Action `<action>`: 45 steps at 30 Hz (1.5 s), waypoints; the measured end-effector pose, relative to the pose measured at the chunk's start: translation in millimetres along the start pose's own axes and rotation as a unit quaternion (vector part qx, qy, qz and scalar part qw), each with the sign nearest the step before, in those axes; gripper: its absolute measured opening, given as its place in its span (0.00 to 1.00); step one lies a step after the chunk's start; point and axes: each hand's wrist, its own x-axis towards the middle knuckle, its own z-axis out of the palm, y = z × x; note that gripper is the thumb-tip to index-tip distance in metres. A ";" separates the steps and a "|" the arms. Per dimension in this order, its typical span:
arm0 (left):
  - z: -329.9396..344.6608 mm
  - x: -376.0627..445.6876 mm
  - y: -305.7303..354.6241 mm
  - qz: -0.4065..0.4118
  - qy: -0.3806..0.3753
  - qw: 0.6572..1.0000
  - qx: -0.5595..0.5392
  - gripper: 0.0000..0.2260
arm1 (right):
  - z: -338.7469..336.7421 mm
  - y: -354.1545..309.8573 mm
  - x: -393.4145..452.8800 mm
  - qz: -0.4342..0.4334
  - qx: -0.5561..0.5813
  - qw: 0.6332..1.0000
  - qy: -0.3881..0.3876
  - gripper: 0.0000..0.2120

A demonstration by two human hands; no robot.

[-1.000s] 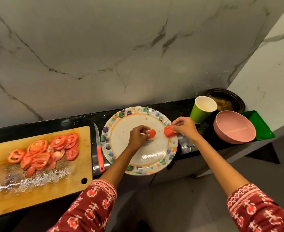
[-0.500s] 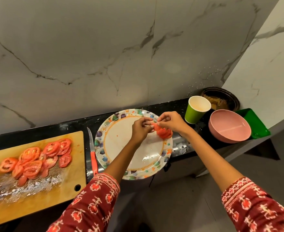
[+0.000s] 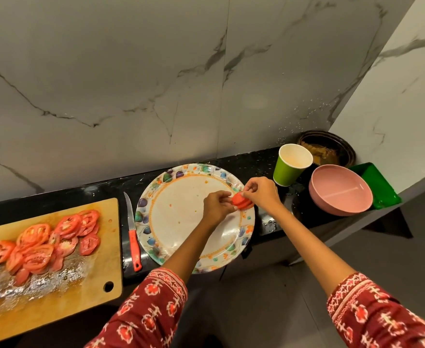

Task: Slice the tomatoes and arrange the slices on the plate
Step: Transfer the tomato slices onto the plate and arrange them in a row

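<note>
The cutting seems finished: a heap of tomato slices lies on the wooden cutting board at the left end of the counter, and I see no whole tomato anywhere. The knife with the red handle is put down on the counter between the board and the plate, and no hand touches it. The arranging is only at its beginning. Both hands meet over the right edge of the plate, where a few slices are fanned, one overlapping the next. The left hand pinches this small fan from the left side with curled fingers, and the right hand pinches it from the right side with its fingertips. I cannot tell if the fan already rests on the rim or is just above it. The rest of the plate carries only some small orange spots of juice. So most slices must still go from the board to the plate. At the right end of the counter stand a green cup, a pink bowl and a green tray.
</note>
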 end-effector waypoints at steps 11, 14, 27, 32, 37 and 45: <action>-69.9 -22.3 -18.5 0.036 0.117 0.992 0.040 0.14 | 20.4 -47.4 -15.7 -0.089 0.075 0.993 0.034 0.06; -118.0 -41.6 -34.7 0.048 0.164 0.984 0.053 0.12 | 42.3 -81.0 -22.9 -0.116 0.079 0.990 0.016 0.06; -336.5 -167.9 -143.2 -0.013 0.312 0.937 0.154 0.12 | 169.3 -242.9 -81.1 -0.194 0.054 0.974 -0.100 0.06; -384.1 -192.6 -172.4 -0.034 0.334 0.929 0.157 0.11 | 216.1 -265.5 -95.8 -0.151 0.002 0.978 -0.146 0.11; -410.9 -195.3 -180.6 -0.028 0.346 0.927 0.141 0.10 | 247.7 -287.6 -98.1 -0.129 -0.095 0.979 -0.125 0.13; -431.1 -185.2 -184.2 -0.005 0.309 0.942 0.134 0.11 | 268.8 -307.5 -99.1 -0.128 -0.149 0.976 -0.098 0.10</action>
